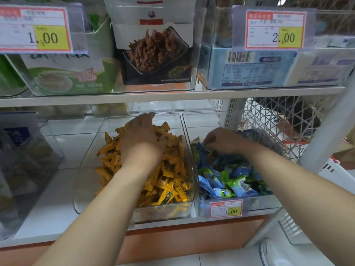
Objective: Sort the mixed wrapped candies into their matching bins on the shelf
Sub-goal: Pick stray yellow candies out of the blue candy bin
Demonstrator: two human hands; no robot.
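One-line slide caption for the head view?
Left hand in yellow candies; right hand picking among blue-green candies.

The left hand (141,139) lies flat on the yellow candies (169,181) in the middle bin (86,189), while just right of that bin the right hand (224,140) pinches among blue-green candies (230,181).

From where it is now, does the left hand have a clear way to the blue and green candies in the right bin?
Probably yes: the left hand rests on the yellow candies next door, both bins are open-topped, and only the clear divider wall and the right hand stand near the blue and green candies.
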